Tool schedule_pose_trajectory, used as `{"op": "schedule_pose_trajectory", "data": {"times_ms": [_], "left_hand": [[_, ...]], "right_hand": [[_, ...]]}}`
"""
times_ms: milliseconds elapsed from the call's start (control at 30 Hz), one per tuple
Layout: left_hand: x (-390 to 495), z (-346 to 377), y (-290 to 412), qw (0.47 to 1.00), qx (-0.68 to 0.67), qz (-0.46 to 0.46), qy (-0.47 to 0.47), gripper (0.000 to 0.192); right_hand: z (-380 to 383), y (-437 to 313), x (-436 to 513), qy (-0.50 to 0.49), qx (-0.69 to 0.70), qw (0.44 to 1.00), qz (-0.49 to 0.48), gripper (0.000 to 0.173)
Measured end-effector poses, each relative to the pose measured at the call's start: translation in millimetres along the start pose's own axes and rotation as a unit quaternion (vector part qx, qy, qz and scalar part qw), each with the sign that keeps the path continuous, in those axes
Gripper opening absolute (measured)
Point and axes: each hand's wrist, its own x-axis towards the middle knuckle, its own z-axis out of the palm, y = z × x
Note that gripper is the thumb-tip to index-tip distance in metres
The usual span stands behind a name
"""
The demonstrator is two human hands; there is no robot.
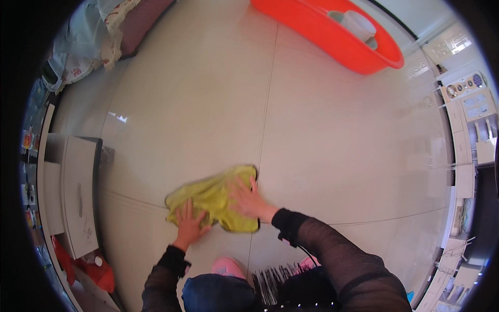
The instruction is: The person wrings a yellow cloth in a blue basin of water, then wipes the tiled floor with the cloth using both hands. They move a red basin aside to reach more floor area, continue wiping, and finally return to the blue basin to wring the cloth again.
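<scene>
A yellow-green cleaning cloth (218,197) with a dark edging lies on the beige tiled floor (195,101), slightly rumpled. My left hand (190,224) rests on its near left part, fingers spread. On the right part of the cloth, my right hand (247,198) presses flat with its fingers apart, a little blurred. Neither hand shows a grip on the fabric. Below the cloth, my pink shoes (228,266) show beside my dark blue knee.
A red plastic tub (319,43) holding white vessels (356,25) stands at the top right. A pale drawer cabinet (80,195) is at left, with a red bag (95,273) below it. Draped fabric (113,31) hangs upper left; a shelf unit (464,179) lines the right.
</scene>
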Motion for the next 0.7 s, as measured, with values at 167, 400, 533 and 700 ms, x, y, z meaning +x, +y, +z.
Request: {"op": "schedule_pose_trajectory", "data": {"times_ms": [167,400,533,700], "left_hand": [[115,-21,-12,0.994,0.042,0.020,0.103,0.070],[162,-26,31,0.992,0.061,0.106,0.033,0.069],[84,3,85,0.968,0.044,0.241,-0.064,0.062],[-17,13,149,0.888,0.014,0.389,-0.246,0.061]], "right_hand": [[-6,48,54,0.092,-0.050,0.992,0.077,0.078],[-45,104,-4,0.012,-0.158,0.987,0.032,0.073],[-40,77,-124,-0.048,-0.145,0.977,-0.149,0.069],[-42,48,-265,-0.127,-0.062,0.971,-0.191,0.067]]}}
